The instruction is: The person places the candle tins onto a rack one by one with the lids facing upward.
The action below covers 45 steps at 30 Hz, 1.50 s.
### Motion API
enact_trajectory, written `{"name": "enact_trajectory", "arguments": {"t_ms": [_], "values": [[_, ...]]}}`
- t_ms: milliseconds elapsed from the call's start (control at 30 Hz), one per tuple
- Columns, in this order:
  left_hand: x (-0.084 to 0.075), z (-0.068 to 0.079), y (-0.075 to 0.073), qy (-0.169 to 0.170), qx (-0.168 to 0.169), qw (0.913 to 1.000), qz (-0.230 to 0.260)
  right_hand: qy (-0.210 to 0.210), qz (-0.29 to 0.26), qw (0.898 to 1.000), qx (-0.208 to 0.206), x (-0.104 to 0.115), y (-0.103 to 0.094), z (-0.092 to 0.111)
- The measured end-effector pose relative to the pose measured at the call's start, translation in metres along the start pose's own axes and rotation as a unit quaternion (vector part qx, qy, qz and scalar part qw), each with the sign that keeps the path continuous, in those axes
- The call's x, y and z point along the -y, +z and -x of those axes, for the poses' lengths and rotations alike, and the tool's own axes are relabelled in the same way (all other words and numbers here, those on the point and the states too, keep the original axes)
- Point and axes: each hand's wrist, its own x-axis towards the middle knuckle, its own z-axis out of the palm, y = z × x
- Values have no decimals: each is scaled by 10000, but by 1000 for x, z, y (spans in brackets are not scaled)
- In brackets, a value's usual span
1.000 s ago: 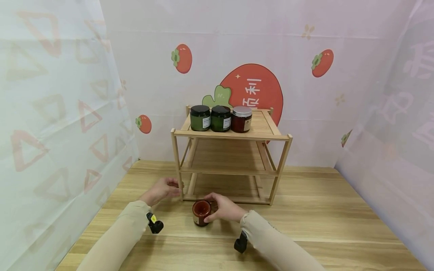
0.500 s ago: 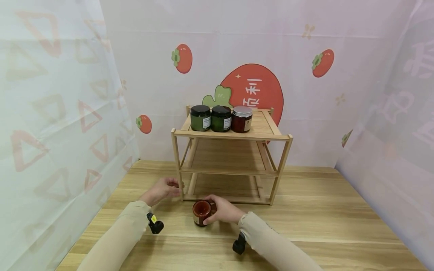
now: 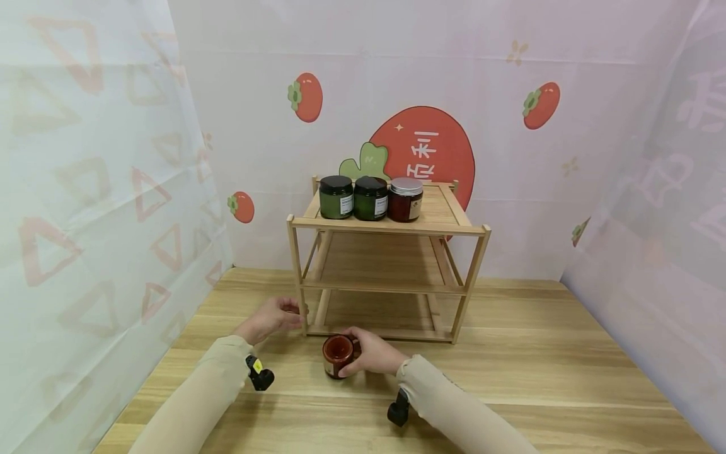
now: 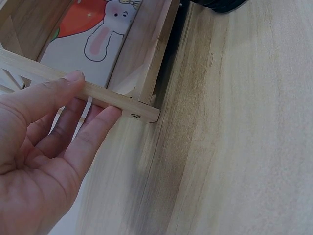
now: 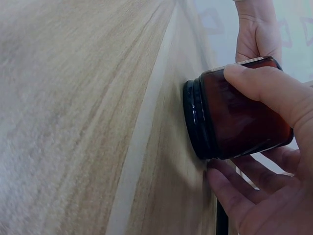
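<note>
On the table before the wooden rack [image 3: 391, 289], an amber glass jar [image 3: 338, 356] stands upside down, its black lid [image 5: 196, 120] against the tabletop in the right wrist view. My right hand [image 3: 375, 352] holds this jar from the right, thumb on one side and fingers curled round the other. My left hand [image 3: 275, 318] pinches the rack's front left leg [image 4: 100, 93] low down, thumb on one side and fingertips on the other. Part of that hand is behind the leg in the head view.
Two green jars with black lids [image 3: 336, 198] [image 3: 371, 199] and an amber jar with a silver lid [image 3: 405, 200] sit in a row on the rack's top shelf. A printed cloth wall [image 3: 255, 126] encloses the wooden table [image 3: 539, 353] at the back and sides.
My right wrist has shifted very slightly to the left, its hand still on the jar. The left hand and the rack look the same.
</note>
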Motion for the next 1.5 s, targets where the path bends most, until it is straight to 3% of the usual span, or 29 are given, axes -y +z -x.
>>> {"name": "enact_trajectory", "arguments": {"t_ms": [767,1100,1500], "values": [[2,-2,-1,39,38,10000,-4,-178,240,9996,-24,-6,5,-5],[2,-2,1,3,27,10000,4,-132,451,9987,-178,-7,1,2],[-1,0,-1,-60,-2,10000,45,-403,-511,9965,-527,7,-24,16]]}}
